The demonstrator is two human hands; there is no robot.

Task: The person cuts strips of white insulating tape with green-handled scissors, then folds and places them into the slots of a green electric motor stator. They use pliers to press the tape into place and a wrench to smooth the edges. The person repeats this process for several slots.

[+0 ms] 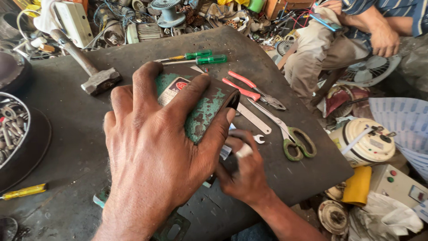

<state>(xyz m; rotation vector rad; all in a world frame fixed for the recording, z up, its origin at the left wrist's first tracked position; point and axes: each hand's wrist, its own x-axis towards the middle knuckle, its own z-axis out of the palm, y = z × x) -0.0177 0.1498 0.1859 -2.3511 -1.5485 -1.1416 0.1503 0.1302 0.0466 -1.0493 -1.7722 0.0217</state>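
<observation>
My left hand (pixel 151 151) lies spread over a rounded green metal housing (pixel 203 114) with peeling paint and a red and white label; the fingers wrap its top and near side. My right hand (pixel 245 172) sits just below and to the right of the housing, its fingers curled against the housing's underside. One finger wears a white wrap. What the right fingers hold is hidden by the housing and my left thumb. Both hands rest over the dark worn worktop (pixel 76 129).
A hammer (pixel 91 73) lies at the left, two green screwdrivers (pixel 200 57) at the back, red pliers (pixel 254 91), a metal strip (pixel 254 118), a small spanner (pixel 258 139) and green scissors (pixel 292 136) to the right. A bowl of metal parts (pixel 13 129) and a yellow screwdriver (pixel 24 192) sit far left. Another person (pixel 347 35) sits at the upper right.
</observation>
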